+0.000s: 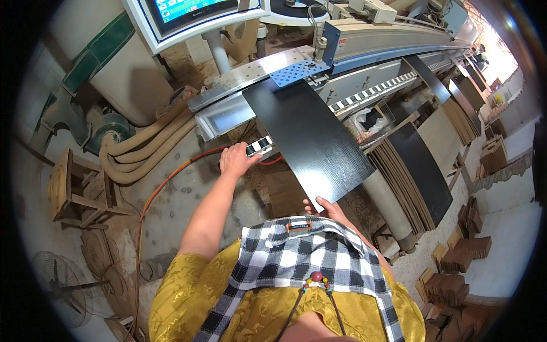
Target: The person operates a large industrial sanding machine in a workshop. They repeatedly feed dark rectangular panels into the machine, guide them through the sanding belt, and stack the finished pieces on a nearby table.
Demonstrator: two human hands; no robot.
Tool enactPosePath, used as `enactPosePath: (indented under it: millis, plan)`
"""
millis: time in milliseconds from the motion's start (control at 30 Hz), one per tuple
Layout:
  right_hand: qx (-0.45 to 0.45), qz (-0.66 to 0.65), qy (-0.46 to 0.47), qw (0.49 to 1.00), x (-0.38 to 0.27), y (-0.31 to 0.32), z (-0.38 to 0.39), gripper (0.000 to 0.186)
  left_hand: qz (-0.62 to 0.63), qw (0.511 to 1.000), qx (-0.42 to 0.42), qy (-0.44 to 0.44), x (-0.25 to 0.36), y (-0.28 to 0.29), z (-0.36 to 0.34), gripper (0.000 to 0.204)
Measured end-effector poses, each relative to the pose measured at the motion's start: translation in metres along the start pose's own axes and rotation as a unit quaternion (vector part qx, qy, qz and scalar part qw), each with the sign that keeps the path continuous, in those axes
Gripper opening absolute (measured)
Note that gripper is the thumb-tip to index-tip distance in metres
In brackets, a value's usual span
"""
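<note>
The background screen [191, 10] is cut off; right hand [332, 211] pinches a black board [305, 122], left hand's [235, 160] grip unclear.

A black panel [307, 131] is finished in glossy, fine wood-like grain, the machine plate [228, 117] to its left is made of smooth, shiny metal, the left stool [62, 182] of dull wood, and the near checked apron [307, 256] of matt cloth.

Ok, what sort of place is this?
Probably a woodworking or panel-furniture workshop: there's a long machine with a screen near it, a black panel at its near end, and stacked boards alongside.
</note>
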State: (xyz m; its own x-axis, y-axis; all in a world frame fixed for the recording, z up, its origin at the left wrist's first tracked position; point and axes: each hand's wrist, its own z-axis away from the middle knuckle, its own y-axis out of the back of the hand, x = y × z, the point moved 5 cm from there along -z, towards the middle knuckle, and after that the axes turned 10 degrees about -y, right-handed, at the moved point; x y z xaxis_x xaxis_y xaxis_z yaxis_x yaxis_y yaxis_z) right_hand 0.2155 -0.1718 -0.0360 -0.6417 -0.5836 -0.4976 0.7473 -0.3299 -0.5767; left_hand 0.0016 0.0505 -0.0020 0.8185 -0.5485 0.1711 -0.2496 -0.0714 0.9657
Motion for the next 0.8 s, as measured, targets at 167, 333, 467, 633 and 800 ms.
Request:
enactPosePath:
  millis: [167,333,467,633,800]
  plan:
    - [0.041,-0.003,-0.012,0.999,0.000,-0.005,-0.009,0.027,-0.003,1.000,-0.008,0.000,0.000,-0.002,0.000,0.051]
    - [0.075,0.002,0.010,0.997,-0.003,-0.001,-0.014,0.026,0.009,0.999,-0.027,0.013,0.001,0.000,-0.002,0.052]
    - [0.099,0.005,0.039,0.994,-0.001,0.000,-0.016,0.028,-0.010,1.000,-0.019,0.004,0.001,-0.001,0.000,0.050]
    - [0.108,-0.022,0.057,0.992,0.001,0.009,-0.022,0.028,-0.012,1.000,-0.018,0.003,0.005,0.004,0.000,0.047]
    - [0.115,-0.009,0.143,0.983,-0.021,0.020,-0.022,0.029,-0.007,0.999,-0.037,0.011,0.008,0.006,-0.001,0.047]
